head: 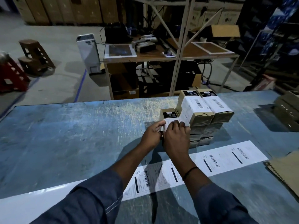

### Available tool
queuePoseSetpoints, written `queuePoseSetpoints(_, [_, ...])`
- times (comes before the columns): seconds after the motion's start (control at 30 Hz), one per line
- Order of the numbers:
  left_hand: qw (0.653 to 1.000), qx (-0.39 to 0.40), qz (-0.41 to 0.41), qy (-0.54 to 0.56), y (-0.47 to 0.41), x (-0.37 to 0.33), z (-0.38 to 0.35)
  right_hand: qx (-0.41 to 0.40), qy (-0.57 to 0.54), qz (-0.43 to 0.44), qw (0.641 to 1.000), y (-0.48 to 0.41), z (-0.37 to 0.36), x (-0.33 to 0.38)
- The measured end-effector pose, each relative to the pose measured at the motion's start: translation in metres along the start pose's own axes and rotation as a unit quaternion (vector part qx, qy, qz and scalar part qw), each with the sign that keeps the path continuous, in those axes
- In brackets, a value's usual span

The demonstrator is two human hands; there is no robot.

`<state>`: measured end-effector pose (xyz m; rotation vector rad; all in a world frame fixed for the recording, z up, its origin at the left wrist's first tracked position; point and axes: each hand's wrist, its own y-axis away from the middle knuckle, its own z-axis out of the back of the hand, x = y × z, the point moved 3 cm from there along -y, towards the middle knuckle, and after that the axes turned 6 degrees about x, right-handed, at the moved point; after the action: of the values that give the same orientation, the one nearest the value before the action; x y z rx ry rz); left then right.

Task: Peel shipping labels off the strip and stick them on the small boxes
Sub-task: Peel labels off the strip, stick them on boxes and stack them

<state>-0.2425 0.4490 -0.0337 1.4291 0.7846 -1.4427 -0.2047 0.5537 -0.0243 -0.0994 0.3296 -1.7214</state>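
Note:
A stack of small tan boxes (pixel 205 115) stands on the blue table (pixel 72 135), the top two wrapped in white labels with barcodes. At the stack's left side sits a lower small box (pixel 168 114) with a black sticker on top. My left hand (pixel 152 135) holds that box's left side, fingers curled on a white label's (pixel 169 122) edge. My right hand (pixel 177 138) lies flat over the label and presses it onto the box. The long white label strip (pixel 226 157) runs across the table under my forearms, with several printed labels on it.
More tan boxes (pixel 289 110) are piled at the table's right edge. A brown spiral notebook (pixel 286 172) lies at the near right. Beyond the table stand a metal shelf rack (pixel 178 46), a white appliance (pixel 88 52), stools (pixel 35 54) and stacked cartons.

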Motion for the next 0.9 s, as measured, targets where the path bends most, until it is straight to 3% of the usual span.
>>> queuePoseSetpoints(0.13, [1.0, 0.013, 0.005, 0.026, 0.001, 0.007, 0.001, 0.009, -0.023, -0.015, 1.0, 0.015, -0.002, 0.002])
queuePoseSetpoints(0.47, [0.996, 0.036, 0.046, 0.073, 0.023, 0.013, 0.003, -0.061, -0.11, -0.024, 0.992, 0.064, 0.009, 0.002])
queuePoseSetpoints(0.63, [0.996, 0.046, 0.049, 0.062, 0.026, 0.005, -0.005, -0.115, -0.234, -0.072, 0.963, 0.078, 0.02, -0.016])
queuePoseSetpoints(0.73, [0.986, 0.036, 0.111, 0.122, 0.024, 0.001, -0.013, -0.149, -0.378, -0.159, 0.9, 0.085, 0.031, -0.038])
queuePoseSetpoints(0.9, [0.967, 0.067, 0.175, 0.172, 0.02, -0.007, -0.028, -0.143, -0.584, -0.404, 0.69, 0.072, 0.017, -0.118])
